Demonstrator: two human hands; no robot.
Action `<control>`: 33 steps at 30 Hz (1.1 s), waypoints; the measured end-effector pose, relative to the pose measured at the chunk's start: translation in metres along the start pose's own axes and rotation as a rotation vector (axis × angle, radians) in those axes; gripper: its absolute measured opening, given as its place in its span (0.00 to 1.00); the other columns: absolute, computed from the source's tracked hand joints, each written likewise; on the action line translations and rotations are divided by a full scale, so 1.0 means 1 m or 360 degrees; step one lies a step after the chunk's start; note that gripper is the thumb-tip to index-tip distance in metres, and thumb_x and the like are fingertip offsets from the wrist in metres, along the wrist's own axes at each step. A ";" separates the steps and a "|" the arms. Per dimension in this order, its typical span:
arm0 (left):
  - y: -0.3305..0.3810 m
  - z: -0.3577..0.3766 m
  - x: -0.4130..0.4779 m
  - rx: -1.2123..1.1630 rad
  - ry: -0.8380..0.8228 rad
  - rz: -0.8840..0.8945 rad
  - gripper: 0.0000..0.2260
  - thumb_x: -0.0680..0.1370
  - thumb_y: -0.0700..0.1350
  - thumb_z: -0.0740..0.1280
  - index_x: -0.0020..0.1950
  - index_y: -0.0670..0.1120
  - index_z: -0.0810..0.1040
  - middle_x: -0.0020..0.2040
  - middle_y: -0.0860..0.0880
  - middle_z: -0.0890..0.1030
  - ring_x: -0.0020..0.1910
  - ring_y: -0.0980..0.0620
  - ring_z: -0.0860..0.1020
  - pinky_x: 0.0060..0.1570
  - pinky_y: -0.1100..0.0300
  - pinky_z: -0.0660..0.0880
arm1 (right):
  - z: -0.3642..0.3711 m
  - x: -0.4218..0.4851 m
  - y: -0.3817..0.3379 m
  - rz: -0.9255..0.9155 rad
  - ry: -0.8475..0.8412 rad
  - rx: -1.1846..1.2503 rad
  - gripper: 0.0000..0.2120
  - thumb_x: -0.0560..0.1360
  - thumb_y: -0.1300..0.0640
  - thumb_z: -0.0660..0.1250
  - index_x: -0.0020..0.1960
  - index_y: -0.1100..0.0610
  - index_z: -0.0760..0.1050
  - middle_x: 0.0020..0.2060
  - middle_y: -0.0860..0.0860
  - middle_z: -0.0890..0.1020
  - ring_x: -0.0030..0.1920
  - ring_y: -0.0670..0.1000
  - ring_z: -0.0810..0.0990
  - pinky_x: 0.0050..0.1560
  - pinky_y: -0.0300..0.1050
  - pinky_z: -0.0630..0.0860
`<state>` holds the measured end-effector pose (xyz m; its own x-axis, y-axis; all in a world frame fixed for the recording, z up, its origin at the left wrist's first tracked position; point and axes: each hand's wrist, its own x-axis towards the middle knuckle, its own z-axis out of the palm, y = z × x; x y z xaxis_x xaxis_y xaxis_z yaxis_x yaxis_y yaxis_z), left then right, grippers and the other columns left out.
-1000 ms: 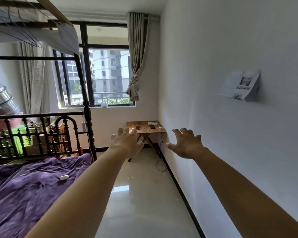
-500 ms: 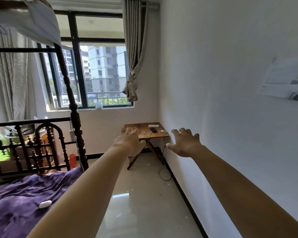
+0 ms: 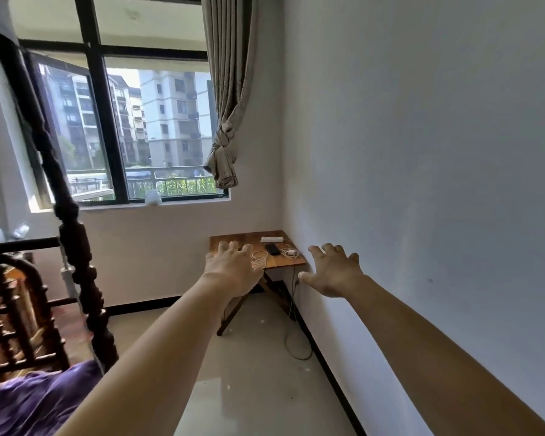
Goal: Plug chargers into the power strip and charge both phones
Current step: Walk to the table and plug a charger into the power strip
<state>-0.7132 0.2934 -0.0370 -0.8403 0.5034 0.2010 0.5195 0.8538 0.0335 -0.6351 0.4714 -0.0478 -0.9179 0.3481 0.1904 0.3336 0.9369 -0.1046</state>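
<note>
Both arms reached forward, left hand (image 3: pixel 233 269) and right hand (image 3: pixel 334 272) spread and empty. On the corner table (image 3: pixel 230 240) lay a white strip (image 3: pixel 272 239), a dark phone (image 3: pixel 272 249), a charger (image 3: pixel 292 253) and white cables (image 3: pixel 259 258).

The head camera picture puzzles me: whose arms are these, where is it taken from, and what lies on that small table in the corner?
No machine here: a person wears a wide-angle camera on the head, so you see their own bare arms stretched forward. The left hand and right hand are both open and hold nothing. Ahead, in the corner under the window, stands a small wooden table. On it lie a white power strip, a dark phone, a white charger and loose white cables. A second phone is not clearly visible; the left hand covers part of the tabletop.
</note>
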 end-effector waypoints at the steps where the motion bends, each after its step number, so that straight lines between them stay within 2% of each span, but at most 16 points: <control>1: -0.002 0.007 0.023 -0.0005 -0.0013 -0.0004 0.27 0.78 0.57 0.57 0.75 0.49 0.61 0.73 0.43 0.64 0.73 0.42 0.59 0.69 0.42 0.62 | 0.005 0.023 0.004 0.0002 -0.0012 -0.0004 0.32 0.76 0.40 0.59 0.75 0.52 0.56 0.73 0.56 0.62 0.73 0.57 0.58 0.69 0.59 0.57; 8: -0.016 0.039 0.182 -0.0029 -0.0025 -0.0031 0.26 0.77 0.57 0.58 0.73 0.48 0.63 0.72 0.43 0.65 0.72 0.42 0.60 0.68 0.42 0.62 | 0.032 0.189 0.026 -0.0023 -0.0022 -0.0020 0.32 0.76 0.41 0.59 0.75 0.52 0.56 0.72 0.56 0.64 0.72 0.57 0.60 0.68 0.59 0.59; 17: -0.055 0.101 0.378 -0.0006 -0.0037 -0.0027 0.25 0.78 0.57 0.58 0.72 0.48 0.64 0.71 0.44 0.67 0.72 0.42 0.60 0.67 0.42 0.62 | 0.092 0.385 0.030 -0.0043 -0.0104 -0.0004 0.32 0.76 0.42 0.60 0.75 0.52 0.55 0.73 0.56 0.63 0.72 0.57 0.59 0.69 0.61 0.57; 22: -0.082 0.130 0.498 0.0008 -0.0072 -0.0002 0.27 0.79 0.56 0.57 0.75 0.47 0.60 0.75 0.42 0.63 0.74 0.40 0.56 0.69 0.40 0.60 | 0.121 0.503 0.025 -0.0018 -0.0087 0.0017 0.31 0.76 0.42 0.60 0.74 0.53 0.56 0.72 0.56 0.64 0.72 0.57 0.60 0.68 0.60 0.58; 28: -0.101 0.150 0.638 -0.0024 -0.0022 0.0100 0.24 0.79 0.56 0.58 0.71 0.46 0.65 0.70 0.43 0.68 0.71 0.42 0.62 0.66 0.43 0.63 | 0.146 0.634 0.027 0.0047 -0.0099 0.0019 0.30 0.76 0.44 0.60 0.74 0.53 0.56 0.71 0.56 0.64 0.71 0.57 0.61 0.68 0.60 0.59; 33: -0.106 0.189 0.736 -0.0057 -0.0077 0.0145 0.25 0.78 0.56 0.58 0.73 0.46 0.64 0.71 0.43 0.67 0.71 0.43 0.62 0.66 0.44 0.63 | 0.174 0.732 0.044 0.0100 -0.0158 0.0004 0.32 0.76 0.43 0.59 0.75 0.53 0.54 0.72 0.56 0.63 0.71 0.58 0.60 0.68 0.60 0.59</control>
<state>-1.4157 0.5983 -0.0772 -0.7954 0.5853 0.1574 0.5985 0.7994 0.0523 -1.3295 0.7616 -0.0828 -0.9120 0.4011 0.0856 0.3907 0.9132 -0.1157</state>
